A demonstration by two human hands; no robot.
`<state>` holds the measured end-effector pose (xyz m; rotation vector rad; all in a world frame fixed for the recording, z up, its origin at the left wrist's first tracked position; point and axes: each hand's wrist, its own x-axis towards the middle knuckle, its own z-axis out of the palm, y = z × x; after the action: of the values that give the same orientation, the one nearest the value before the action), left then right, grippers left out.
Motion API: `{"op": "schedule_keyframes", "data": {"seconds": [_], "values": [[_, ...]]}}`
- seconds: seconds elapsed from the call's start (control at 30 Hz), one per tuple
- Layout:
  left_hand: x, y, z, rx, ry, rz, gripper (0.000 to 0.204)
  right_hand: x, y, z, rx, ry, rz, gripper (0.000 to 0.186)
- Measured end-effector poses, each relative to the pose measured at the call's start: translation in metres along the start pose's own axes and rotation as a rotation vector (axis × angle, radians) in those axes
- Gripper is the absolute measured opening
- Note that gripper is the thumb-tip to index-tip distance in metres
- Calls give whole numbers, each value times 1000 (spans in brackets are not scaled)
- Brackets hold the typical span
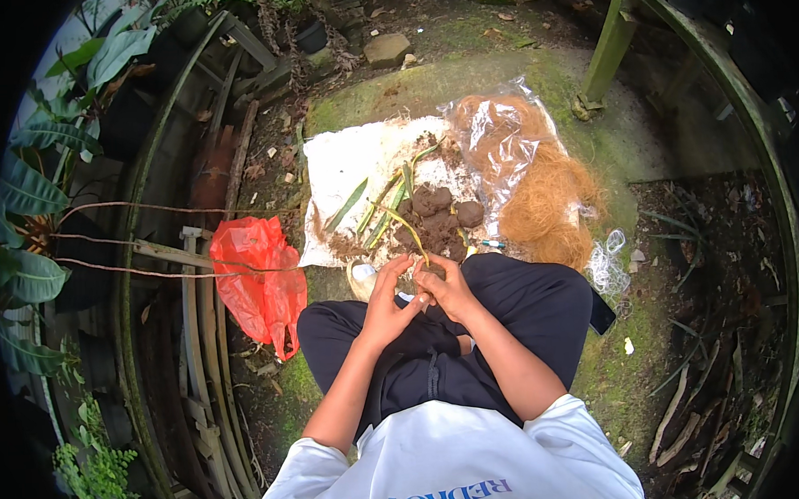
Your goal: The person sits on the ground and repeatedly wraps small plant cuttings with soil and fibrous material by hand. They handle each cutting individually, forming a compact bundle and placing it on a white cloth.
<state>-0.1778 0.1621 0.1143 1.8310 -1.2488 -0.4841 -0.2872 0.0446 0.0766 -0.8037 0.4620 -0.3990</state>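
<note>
Above my lap, my left hand (389, 303) and my right hand (448, 290) meet with fingers curled round the base of a long-leaved plant (405, 223). Its narrow yellow-green leaf arches up and away from me. Some dark soil shows between the fingers, but most of what they press on is hidden. Just beyond lie several balls and crumbs of dark soil (433, 202) on a white sack (333, 154). More long green leaves with pale edges (351, 204) rest to the left of the soil.
Brown coir fibre (549, 198) lies at the right, partly inside a clear plastic bag (502, 142). Near it is a tangle of white string (608, 263). A red plastic bag (256, 278) lies left of my knee, beside wooden slats (209, 347). A green post (609, 49) stands far right.
</note>
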Motion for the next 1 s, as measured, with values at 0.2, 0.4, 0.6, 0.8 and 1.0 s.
{"op": "schedule_keyframes", "data": {"seconds": [0.2, 0.4, 0.6, 0.8, 1.0], "values": [[5, 16, 8, 112, 42, 52, 72, 8, 8, -11, 97, -43, 20, 24], [15, 19, 10, 201, 154, 60, 70, 11, 10, -9, 218, -59, 14, 31], [16, 21, 11, 166, 193, 48, 64, 9, -5, -9, 313, -144, 2, 39], [14, 24, 14, 362, 183, 92, 61, -7, -20, 9, 412, -70, 97, 51], [21, 23, 9, 478, 148, 167, 59, 0, 2, -2, 434, -129, 187, 58]]}}
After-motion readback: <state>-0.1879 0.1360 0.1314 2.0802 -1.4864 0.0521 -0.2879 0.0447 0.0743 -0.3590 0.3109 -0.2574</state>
